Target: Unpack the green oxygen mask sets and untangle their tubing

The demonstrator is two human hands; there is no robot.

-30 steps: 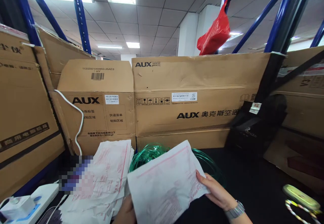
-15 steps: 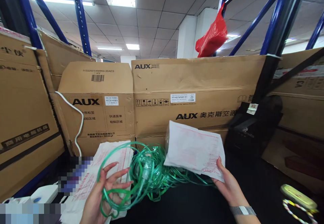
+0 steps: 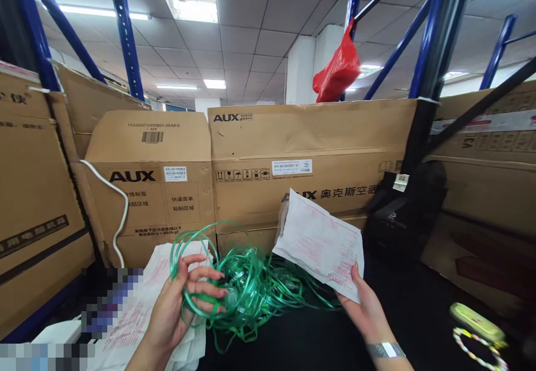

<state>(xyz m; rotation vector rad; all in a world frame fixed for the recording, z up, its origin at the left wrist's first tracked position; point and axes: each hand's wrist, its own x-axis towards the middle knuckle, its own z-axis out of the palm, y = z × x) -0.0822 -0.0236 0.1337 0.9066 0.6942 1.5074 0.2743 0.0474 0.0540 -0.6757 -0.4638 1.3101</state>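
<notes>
The two hands are well apart. The left hand (image 3: 178, 301), palm up, has its fingers spread and half curled, with loops of thin, translucent green plastic tubing (image 3: 247, 284) hooked about it (whether it truly grips them I cannot tell). The right hand (image 3: 365, 310) pinches the lower right corner of a flat white paper pouch with red print (image 3: 320, 242), thumb on the printed face, raised above the bench.

The rest of the tubing lies in a tangled heap on the black bench (image 3: 288, 346), between the hands. It should be light, springy and rather slippery, so best gathered several loops at once. The pouch looks light and floppy, easily creased (a corner or edge suits the fingers).

Left of the heap, partly behind the left forearm, lies a stack of similar white pouches (image 3: 125, 326). Far right are a yellow-green oblong case (image 3: 477, 323) and a beaded loop (image 3: 456, 336); a wide brown cardboard box (image 3: 251, 198) stands behind.
</notes>
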